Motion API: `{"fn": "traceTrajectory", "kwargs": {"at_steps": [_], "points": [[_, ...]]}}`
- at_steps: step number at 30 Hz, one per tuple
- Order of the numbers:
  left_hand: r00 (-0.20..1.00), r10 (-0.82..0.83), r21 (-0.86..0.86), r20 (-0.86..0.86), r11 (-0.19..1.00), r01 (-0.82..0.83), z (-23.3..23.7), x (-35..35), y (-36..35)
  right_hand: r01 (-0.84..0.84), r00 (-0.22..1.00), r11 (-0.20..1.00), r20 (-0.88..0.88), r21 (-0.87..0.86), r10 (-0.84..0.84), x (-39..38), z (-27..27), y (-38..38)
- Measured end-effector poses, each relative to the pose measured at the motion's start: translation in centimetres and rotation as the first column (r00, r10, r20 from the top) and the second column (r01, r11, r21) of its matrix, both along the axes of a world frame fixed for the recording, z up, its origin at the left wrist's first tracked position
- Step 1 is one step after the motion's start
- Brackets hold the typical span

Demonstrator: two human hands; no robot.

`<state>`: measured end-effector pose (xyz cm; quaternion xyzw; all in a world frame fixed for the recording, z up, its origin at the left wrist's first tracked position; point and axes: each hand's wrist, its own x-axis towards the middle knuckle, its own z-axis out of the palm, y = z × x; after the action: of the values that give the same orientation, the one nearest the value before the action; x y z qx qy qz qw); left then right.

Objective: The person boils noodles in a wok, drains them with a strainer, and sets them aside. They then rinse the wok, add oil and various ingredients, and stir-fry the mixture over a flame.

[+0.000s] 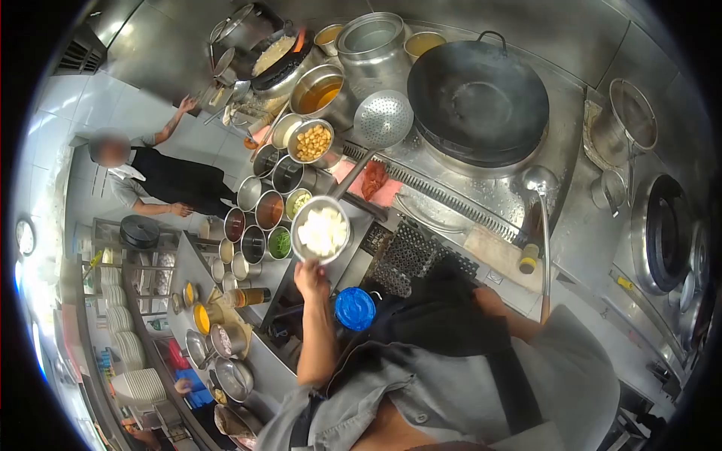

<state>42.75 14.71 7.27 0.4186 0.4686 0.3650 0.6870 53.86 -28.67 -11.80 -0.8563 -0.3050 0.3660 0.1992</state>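
Note:
My left hand (310, 276) grips the near rim of a small metal bowl (322, 233) filled with white chunks, holding it over the edge of the cooking station. My right hand (543, 316) is mostly hidden by my grey sleeve; it closes on the end of a long ladle (538, 182) whose bowl rests by the stove's wet rim. An empty black wok (477, 101) sits on the burner beyond. A perforated skimmer (383, 119) lies just past the bowl, its handle pointing toward it.
Several round metal condiment tins (269, 210) stand left of the bowl, one holding yellow cubes (313, 141). A pot of oil (319, 92) and a steel stockpot (371, 37) stand behind. A blue lid (354, 308) lies below. Another person (165, 180) in a black apron stands at left.

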Motion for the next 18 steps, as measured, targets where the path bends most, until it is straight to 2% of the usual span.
{"fn": "traceTrajectory", "kwargs": {"at_steps": [1,3,4,6,7,9,10,12,13,14,15,16,17,18], "points": [[0.999,-0.054,0.002,0.003,0.999,0.054,-0.2,2.1,0.9,-0.005,1.0,1.0,0.007,-0.004,0.005,0.3,0.0,-0.2],[0.987,-0.161,0.046,-0.025,0.986,0.162,0.5,6.7,1.7,0.166,0.986,0.983,-0.025,0.083,-0.165,0.8,1.5,-0.4],[0.984,-0.178,0.034,-0.018,0.983,0.178,1.0,8.9,1.9,0.173,0.985,0.982,-0.024,0.079,-0.172,0.4,2.1,-0.7],[0.975,-0.222,0.004,-0.012,0.975,0.222,0.7,13.5,3.4,0.416,0.906,0.908,-0.099,0.042,-0.411,-0.2,3.7,-1.1],[0.969,-0.247,-0.018,-0.015,0.969,0.246,-0.3,15.8,4.5,0.436,0.897,0.899,-0.097,0.033,-0.432,-0.5,4.5,-1.4],[0.928,-0.371,-0.058,0.045,0.926,0.373,-1.8,20.5,6.5,0.493,0.87,0.87,-0.03,-0.014,-0.493,-1.4,5.7,-1.9],[0.911,-0.411,-0.048,0.031,0.91,0.412,-2.9,22.9,7.5,0.518,0.854,0.855,-0.033,-0.035,-0.519,-2.5,5.0,-2.5],[0.892,-0.448,-0.033,-0.059,0.894,0.446,-4.9,27.7,8.8,0.58,0.813,0.811,0.116,-0.078,-0.57,-5.1,1.4,-4.0],[0.838,-0.546,-0.137,-0.021,0.832,0.538,-9.2,30.1,11.9,0.638,0.754,0.77,0.203,-0.001,-0.624,-7.0,-0.8,-4.6],[0.818,-0.574,-0.18,-0.045,0.81,0.559,-11.0,32.1,13.2,0.67,0.734,0.739,0.22,-0.075,-0.643,-7.8,-1.0,-4.5],[0.789,-0.609,-0.224,-0.074,0.782,0.582,-12.4,34.0,13.8,0.747,0.665,0.652,0.191,-0.135,-0.722,-8.8,-0.4,-4.0],[0.765,-0.636,-0.221,-0.098,0.764,0.607,-12.9,35.7,13.7,0.801,0.594,0.595,0.225,-0.074,-0.772,-9.7,1.1,-3.3],[0.744,-0.657,-0.223,-0.12,0.748,0.625,-13.5,36.6,13.5,0.852,0.52,0.489,0.193,-0.188,-0.832,-9.4,3.5,-1.7],[0.74,-0.665,-0.264,-0.101,0.735,0.624,-14.6,37.3,13.8,0.852,0.516,0.474,0.203,-0.222,-0.832,-10.3,3.2,-1.1]]}}
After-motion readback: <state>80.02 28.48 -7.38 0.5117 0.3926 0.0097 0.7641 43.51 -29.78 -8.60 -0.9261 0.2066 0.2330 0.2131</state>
